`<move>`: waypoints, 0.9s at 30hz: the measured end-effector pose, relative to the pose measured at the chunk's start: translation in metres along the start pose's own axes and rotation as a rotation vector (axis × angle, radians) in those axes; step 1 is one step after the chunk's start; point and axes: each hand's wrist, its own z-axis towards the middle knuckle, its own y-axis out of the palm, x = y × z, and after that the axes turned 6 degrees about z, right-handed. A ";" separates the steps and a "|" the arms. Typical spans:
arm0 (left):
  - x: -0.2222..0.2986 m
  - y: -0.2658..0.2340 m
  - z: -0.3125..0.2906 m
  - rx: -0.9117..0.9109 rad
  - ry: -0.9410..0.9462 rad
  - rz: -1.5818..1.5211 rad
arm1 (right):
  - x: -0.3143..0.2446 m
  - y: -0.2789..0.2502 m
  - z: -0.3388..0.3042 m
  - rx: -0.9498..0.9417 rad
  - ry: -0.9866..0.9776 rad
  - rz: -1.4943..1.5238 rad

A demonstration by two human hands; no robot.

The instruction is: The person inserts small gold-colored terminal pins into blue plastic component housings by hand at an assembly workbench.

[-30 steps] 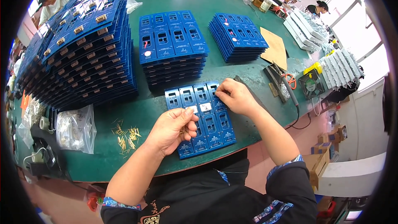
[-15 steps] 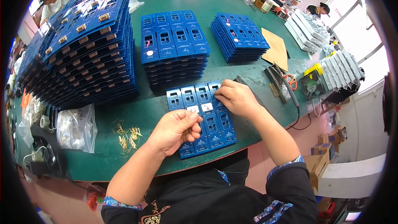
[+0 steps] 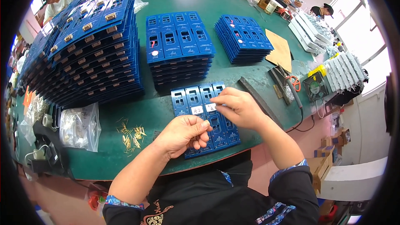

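A blue circuit-board panel (image 3: 180, 105) lies flat on the green table in front of me, divided into several tall units with cut-outs and two white paper labels. Above its near left part is my left hand (image 3: 187, 135), thumb pressed to the curled fingers; whatever it holds is hidden. My right hand (image 3: 237, 107) hovers over the panel's right side by the labels, thumb and forefinger pinched. Anything between those fingertips is too small to make out. Left of the panel lies a loose scatter of thin gold-coloured pins (image 3: 133, 137).
Tall stacks of blue boards (image 3: 100, 58) rise at the left, with a middle stack (image 3: 179, 37) and a smaller stack (image 3: 243, 37) behind the panel. A dark bar (image 3: 256, 98), soldering iron (image 3: 294, 93), orange-handled scissors (image 3: 293, 83) and small fan (image 3: 315, 86) are at right. Co-workers sit across the table.
My right hand has moved left and nearer from the panel's upper right edge, toward the labels. My left hand has shifted slightly right, still closed. The whole view has shifted a little.
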 end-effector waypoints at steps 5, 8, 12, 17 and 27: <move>-0.004 -0.001 -0.001 -0.030 -0.022 -0.014 | -0.020 0.004 0.006 -0.102 -0.237 0.248; -0.005 -0.001 0.000 -0.107 -0.047 -0.054 | -0.020 0.005 0.002 -0.173 -0.323 0.298; -0.004 -0.001 0.000 -0.137 -0.072 0.019 | -0.023 0.004 -0.002 -0.217 -0.316 0.239; -0.003 0.000 0.001 -0.119 -0.101 0.104 | -0.027 0.001 -0.006 -0.329 -0.250 0.163; 0.002 -0.002 0.003 0.208 0.113 -0.149 | 0.023 -0.007 -0.040 -0.060 0.559 0.632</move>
